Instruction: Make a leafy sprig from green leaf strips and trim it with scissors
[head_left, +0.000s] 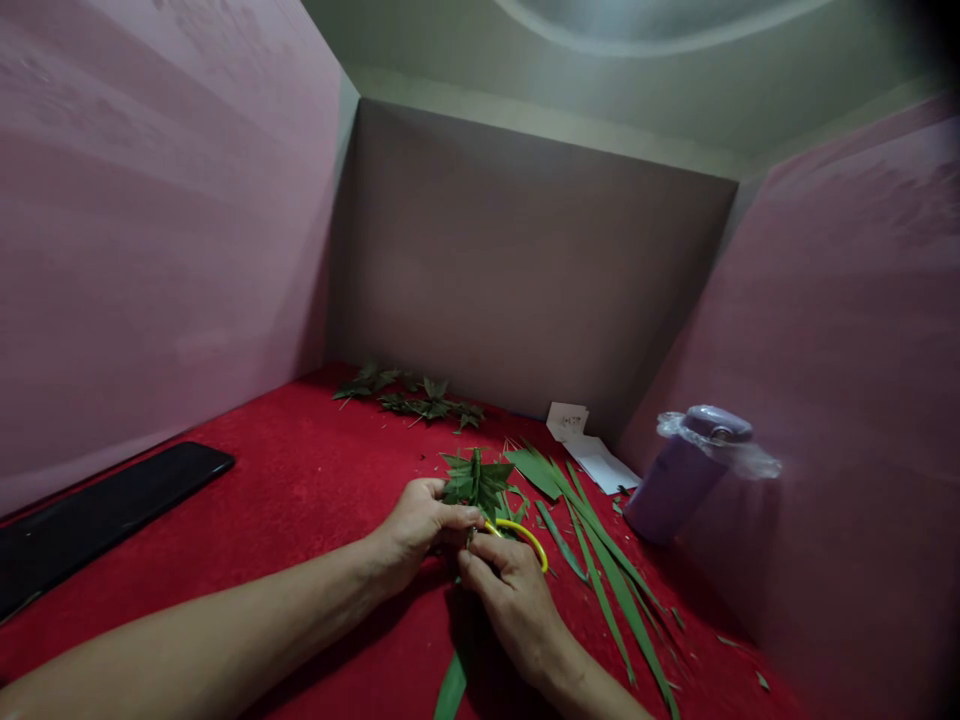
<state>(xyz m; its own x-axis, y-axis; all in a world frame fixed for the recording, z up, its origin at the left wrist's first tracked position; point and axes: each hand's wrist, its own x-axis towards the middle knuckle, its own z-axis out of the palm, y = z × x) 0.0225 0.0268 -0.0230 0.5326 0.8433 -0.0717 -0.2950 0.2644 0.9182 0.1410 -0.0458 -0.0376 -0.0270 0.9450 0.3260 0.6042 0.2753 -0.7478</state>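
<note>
My left hand [420, 522] is closed around the lower part of a green lobed leaf [478, 484], whose pointed tips spread above the thumb. Fingers pinched, my right hand [517, 590] meets the left one just under the leaf. What lies between its fingertips is too small and hidden to make out. A yellow loop handle [534, 540], seemingly of scissors, shows just behind the right hand, partly covered by it. Below the hands, a long green leaf strip [451, 688] runs toward the near edge; its upper end is in shadow.
Lobed leaves [431, 402] lie at the back of the red cloth [300, 480]. Long green blades [611, 560] and scraps are on the right, near white papers [596, 460]. A purple lidded container [679, 480] stands by the right wall; a black phone-like slab [112, 515] lies left.
</note>
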